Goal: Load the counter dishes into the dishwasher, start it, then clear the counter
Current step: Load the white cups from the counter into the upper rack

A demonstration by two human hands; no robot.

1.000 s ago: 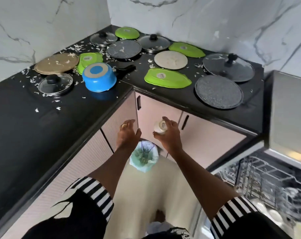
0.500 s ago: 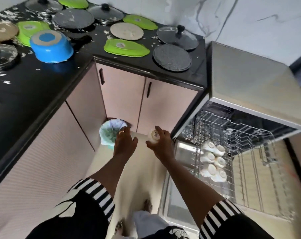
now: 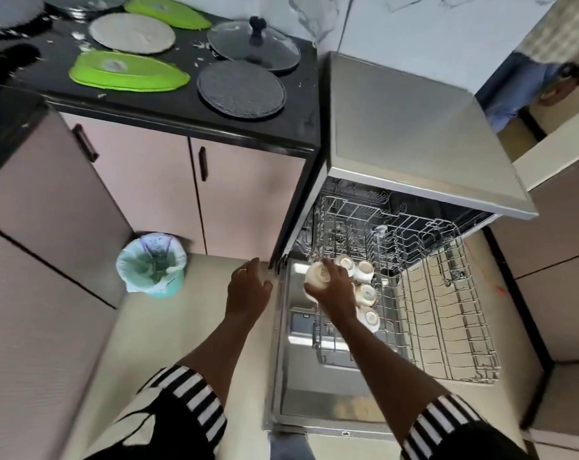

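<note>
Here the right hand (image 3: 336, 292), holding a white cup (image 3: 317, 276), is just left of the racked cups (image 3: 364, 271) in the lower rack (image 3: 447, 310); the relaxed, empty left hand (image 3: 248, 290) is farther.

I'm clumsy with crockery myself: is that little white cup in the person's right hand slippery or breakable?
Probably fragile: the white cup looks like glazed ceramic, like the cups already in the rack. Its smooth round side may be slippery. It seems light: the right hand alone holds it.
</note>
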